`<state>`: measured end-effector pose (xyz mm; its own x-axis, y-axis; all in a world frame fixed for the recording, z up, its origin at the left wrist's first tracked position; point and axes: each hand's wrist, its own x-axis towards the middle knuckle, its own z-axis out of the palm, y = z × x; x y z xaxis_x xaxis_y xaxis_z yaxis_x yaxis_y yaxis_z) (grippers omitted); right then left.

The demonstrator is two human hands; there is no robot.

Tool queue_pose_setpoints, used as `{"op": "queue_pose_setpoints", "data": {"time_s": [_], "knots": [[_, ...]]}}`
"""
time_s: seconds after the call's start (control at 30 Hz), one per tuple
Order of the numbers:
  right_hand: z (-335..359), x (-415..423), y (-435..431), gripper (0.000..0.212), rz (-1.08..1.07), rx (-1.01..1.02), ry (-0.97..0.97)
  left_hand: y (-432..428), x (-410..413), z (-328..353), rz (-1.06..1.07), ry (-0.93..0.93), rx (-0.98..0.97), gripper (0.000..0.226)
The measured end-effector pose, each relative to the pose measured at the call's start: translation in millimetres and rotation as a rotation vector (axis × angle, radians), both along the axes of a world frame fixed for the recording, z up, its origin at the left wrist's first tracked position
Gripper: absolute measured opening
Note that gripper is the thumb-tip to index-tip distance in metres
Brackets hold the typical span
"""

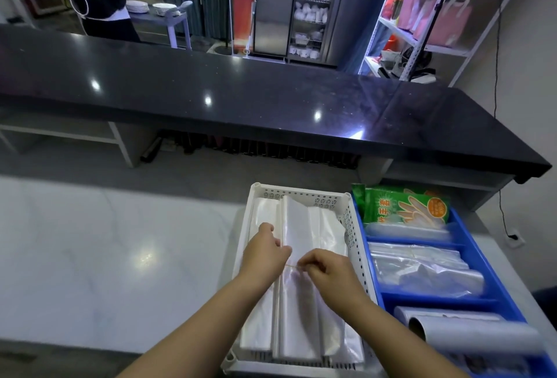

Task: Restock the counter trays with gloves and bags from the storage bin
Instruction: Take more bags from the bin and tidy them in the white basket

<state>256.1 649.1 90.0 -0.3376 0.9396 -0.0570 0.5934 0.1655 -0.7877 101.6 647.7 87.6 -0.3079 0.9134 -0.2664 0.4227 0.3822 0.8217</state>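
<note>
A white perforated tray (351, 221) on the pale counter holds three long stacks of clear plastic bags (297, 227). Both my hands are over the middle stack. My left hand (265, 252) presses on the bags near the stack's left edge. My right hand (327, 266) pinches a thin rubber band (291, 266) that runs across that stack. To the right stands a blue divided tray (470, 233) with green packs of gloves (404, 207) at its far end, loose clear bags (422, 266) in the middle and a roll of bags (470, 331) nearest me.
A long black counter (271, 97) crosses the view beyond the pale worktop (105, 251). A person stands behind it at the upper left beside stacked plates (137, 6). A metal shelf unit (428, 16) with pink bags is at the upper right.
</note>
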Motion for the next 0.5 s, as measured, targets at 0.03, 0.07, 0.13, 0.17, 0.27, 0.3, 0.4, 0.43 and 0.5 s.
{"op": "queue_pose_setpoints", "data": {"time_s": [0.03,0.07,0.13,0.17,0.27,0.3,0.4,0.43,0.5], "knots": [[-2.4,4.2,0.5,0.033,-0.032,0.005,-0.019,0.6,1.8,-1.0,-0.013,0.02,-0.022,0.044],[-4.6,7.8,1.0,0.032,-0.053,0.003,-0.042,0.8,3.8,-2.0,-0.027,0.052,-0.042,0.038],[-8.6,12.2,2.3,0.03,-0.069,-0.014,-0.06,0.2,7.7,-4.5,-0.057,0.126,-0.066,0.035],[-10.5,13.4,2.6,0.029,-0.073,-0.018,-0.059,-0.5,9.4,-6.2,-0.066,0.15,-0.063,0.034],[-15.2,15.7,2.5,0.026,-0.1,-0.001,-0.087,-0.1,9.3,-6.5,-0.064,0.096,-0.034,0.03],[-16.5,15.9,3.0,0.024,-0.108,0.007,-0.113,1.2,4.9,-3.3,-0.054,0.072,-0.014,0.028],[-21.0,12.2,4.4,0.021,-0.075,0.023,-0.234,6.3,-21.0,12.8,-0.012,0.082,0.084,0.015],[-22.5,8.6,4.3,0.024,-0.045,0.037,-0.281,7.7,-31.8,18.5,0.009,0.087,0.119,0.011],[-25.0,-2.3,3.4,0.03,0.006,0.097,-0.391,8.9,-51.7,26.5,0.063,0.079,0.163,0.011]]}}
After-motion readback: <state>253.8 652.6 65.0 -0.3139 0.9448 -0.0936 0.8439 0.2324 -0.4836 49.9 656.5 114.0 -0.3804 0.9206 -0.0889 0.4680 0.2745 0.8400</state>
